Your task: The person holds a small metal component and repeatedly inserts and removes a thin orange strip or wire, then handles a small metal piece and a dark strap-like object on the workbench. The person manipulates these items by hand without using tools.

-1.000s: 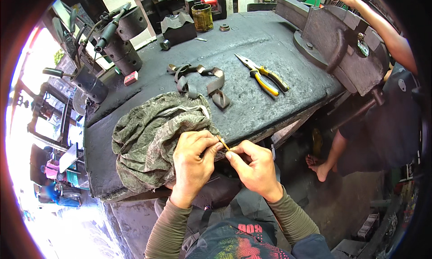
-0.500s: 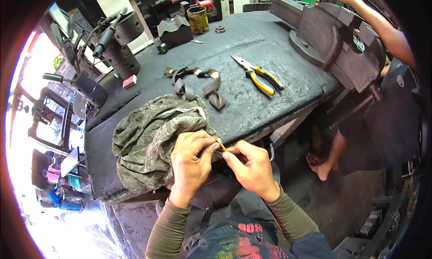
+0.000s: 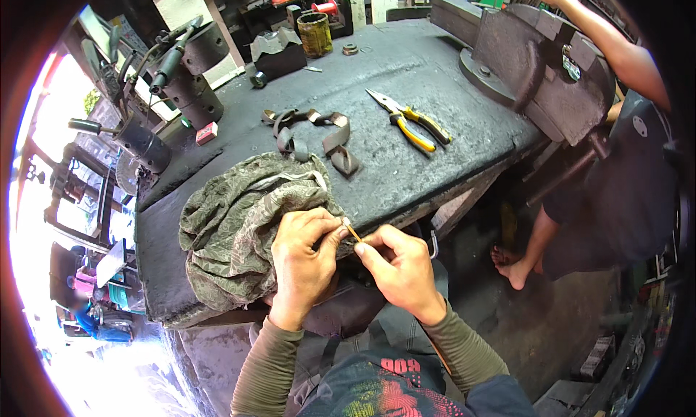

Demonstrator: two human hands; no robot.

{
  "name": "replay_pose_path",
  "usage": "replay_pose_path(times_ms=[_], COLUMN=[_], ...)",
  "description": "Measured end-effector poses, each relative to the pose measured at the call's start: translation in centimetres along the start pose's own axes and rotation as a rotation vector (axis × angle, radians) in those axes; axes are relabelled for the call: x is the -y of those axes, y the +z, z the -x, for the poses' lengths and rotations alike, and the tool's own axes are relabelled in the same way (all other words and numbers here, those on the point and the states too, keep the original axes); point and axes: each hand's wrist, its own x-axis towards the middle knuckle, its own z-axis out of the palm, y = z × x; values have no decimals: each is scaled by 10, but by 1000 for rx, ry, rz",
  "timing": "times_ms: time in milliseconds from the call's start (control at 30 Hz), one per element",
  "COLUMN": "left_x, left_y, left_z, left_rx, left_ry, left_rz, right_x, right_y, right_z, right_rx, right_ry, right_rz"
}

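The left hand [image 3: 304, 261] is closed on the edge of a crumpled green patterned cloth [image 3: 239, 232] that lies at the near edge of the dark bench [image 3: 406, 69], thumb and fingers pinching the fabric together. The right hand [image 3: 399, 268] is pinched shut on a thin yellowish pin-like piece [image 3: 351, 230], whose tip meets the cloth just beside the left thumb.

The likeliest slip is the thin piece twisting or popping out of so small a pinch and dropping to the floor below, since both hands work right at the bench edge with nothing under them. Its tip sits very close to the left thumb, so a hard push could jab it. The cloth also overhangs the edge and could slide off if the left hand lets go.

Behind the cloth lies a tangle of dark straps [image 3: 312, 134], then yellow-handled pliers [image 3: 409, 116], well apart from the hands. A heavy vise [image 3: 536, 69] stands at the far right, where another person's arm [image 3: 609, 47] reaches over it. A tin can [image 3: 315, 34] stands at the far side. Nothing blocks the hands.
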Motion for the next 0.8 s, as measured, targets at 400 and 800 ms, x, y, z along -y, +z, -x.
replay_pose_path(times_ms=[400, 800], left_x=[-1, 1], left_y=[-5, -7], left_z=[-1, 2], left_rx=[27, 6], left_ry=[-78, -43], left_rz=[78, 111], right_x=[15, -5], right_y=[-18, -1], right_z=[-11, -6], right_rx=[-7, 48], right_ry=[243, 365], right_rz=[-396, -594])
